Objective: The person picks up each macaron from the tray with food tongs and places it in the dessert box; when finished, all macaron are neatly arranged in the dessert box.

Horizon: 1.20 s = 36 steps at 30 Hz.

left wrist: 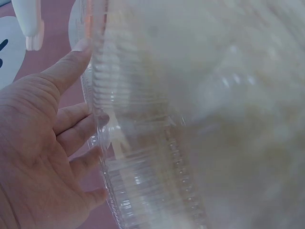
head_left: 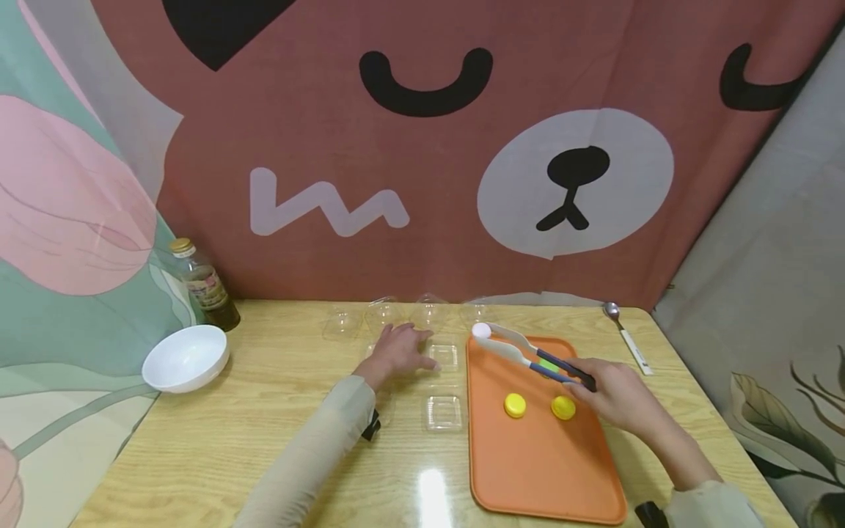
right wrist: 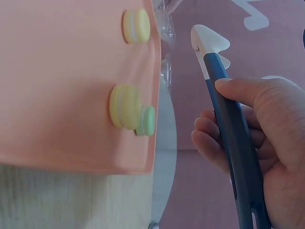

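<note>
My right hand [head_left: 617, 392] grips a pair of tongs [right wrist: 233, 138] with dark blue handles and white tips, raised above the orange tray [head_left: 544, 477]. Between the tips sits a small pale round piece [head_left: 481, 331]; its kind is hard to make out. On the tray lie two yellow macarons [head_left: 515, 405] and a green macaron [right wrist: 148, 120], partly hidden by the tongs in the head view. My left hand [head_left: 398, 354] reaches over the clear plastic boxes [head_left: 444, 413], fingers spread and loosely bent. In the left wrist view its fingertips are beside a clear box wall [left wrist: 138, 157]; contact is unclear.
Several clear lids or open boxes [head_left: 343, 320] line the table's back edge. A white bowl [head_left: 186, 359] and a bottle of dark liquid [head_left: 210, 290] stand at the left. A spoon [head_left: 623, 334] with a white handle lies right of the tray. A printed curtain [head_left: 422, 147] hangs behind.
</note>
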Available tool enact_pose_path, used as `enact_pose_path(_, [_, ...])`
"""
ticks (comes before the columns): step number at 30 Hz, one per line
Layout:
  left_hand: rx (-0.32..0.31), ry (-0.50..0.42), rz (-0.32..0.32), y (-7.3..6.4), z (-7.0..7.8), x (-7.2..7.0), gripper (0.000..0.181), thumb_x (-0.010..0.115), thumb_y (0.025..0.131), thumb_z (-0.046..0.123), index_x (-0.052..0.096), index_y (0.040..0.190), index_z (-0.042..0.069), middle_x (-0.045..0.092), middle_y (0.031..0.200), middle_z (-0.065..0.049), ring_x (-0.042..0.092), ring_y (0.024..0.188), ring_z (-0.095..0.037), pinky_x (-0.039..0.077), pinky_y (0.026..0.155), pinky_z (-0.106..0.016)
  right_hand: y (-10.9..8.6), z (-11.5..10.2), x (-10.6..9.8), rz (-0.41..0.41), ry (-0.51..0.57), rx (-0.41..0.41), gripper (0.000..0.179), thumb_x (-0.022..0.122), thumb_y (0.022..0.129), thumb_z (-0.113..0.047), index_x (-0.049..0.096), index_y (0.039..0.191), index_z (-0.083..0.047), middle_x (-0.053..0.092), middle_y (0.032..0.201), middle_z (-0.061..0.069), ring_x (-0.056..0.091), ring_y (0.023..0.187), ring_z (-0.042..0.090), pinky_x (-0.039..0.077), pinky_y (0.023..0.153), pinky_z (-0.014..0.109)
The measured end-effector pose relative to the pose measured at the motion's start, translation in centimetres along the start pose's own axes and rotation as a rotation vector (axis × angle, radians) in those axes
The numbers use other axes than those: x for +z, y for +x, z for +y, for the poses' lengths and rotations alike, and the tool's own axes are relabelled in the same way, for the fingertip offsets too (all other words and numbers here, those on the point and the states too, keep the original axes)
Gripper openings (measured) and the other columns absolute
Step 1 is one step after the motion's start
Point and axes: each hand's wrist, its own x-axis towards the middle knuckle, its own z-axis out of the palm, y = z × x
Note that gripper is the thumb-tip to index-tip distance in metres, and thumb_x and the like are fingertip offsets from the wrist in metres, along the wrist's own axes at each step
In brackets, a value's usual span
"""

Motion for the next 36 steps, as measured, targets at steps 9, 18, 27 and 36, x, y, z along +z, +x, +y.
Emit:
enact_pose_path(9, [0.008, -0.019, 0.006, 0.1, -0.1, -0.1, 0.081, 0.079, 0.082, 0.053, 0.051, 0.15, 0.02, 0.054, 0.152, -0.005, 0.037, 0.15, -0.03, 0.017, 0.128, -0.054, 1.7, -0.8, 0.0, -0.053, 0.05, -0.024, 0.026, 0.074, 0.093, -0.019, 0.073, 0.117, -0.01, 0.047, 0.061, -0.01, 0.037, 0.049, 0.002, 0.033, 0.046, 0.021])
enact_pose_path(18, [0.029, -0.003, 0.007, 0.2, -0.2, 0.2, 0.079, 0.079, 0.082, 0.053, 0.053, 0.149, 0.02, 0.058, 0.149, -0.007, 0.046, 0.143, -0.03, 0.024, 0.126, -0.052, 3.3, -1.8, 0.6, -0.099, 0.021, -0.053, 0.033, 0.074, 0.093, -0.023, 0.072, 0.123, -0.009, 0.058, 0.068, -0.009, 0.042, 0.055, 0.006, 0.036, 0.052, 0.022])
enact_pose_path(27, [0.036, -0.011, 0.009, 0.2, -0.1, 0.1, 0.078, 0.08, 0.082, 0.051, 0.054, 0.148, 0.02, 0.06, 0.145, -0.009, 0.051, 0.139, -0.03, 0.023, 0.127, -0.051, 4.7, -2.4, 1.5, -0.175, 0.073, -0.038, 0.036, 0.072, 0.095, -0.024, 0.07, 0.128, -0.009, 0.058, 0.071, -0.007, 0.044, 0.055, 0.008, 0.039, 0.051, 0.023])
enact_pose_path(36, [0.032, 0.0, -0.001, 0.3, -0.2, 0.1, 0.079, 0.08, 0.083, 0.051, 0.052, 0.15, 0.019, 0.058, 0.148, -0.004, 0.045, 0.145, -0.029, 0.014, 0.13, -0.051, 4.8, -1.8, 1.8, -0.181, 0.048, -0.019, 0.037, 0.072, 0.094, -0.02, 0.069, 0.127, -0.006, 0.065, 0.08, -0.006, 0.046, 0.058, 0.01, 0.038, 0.052, 0.023])
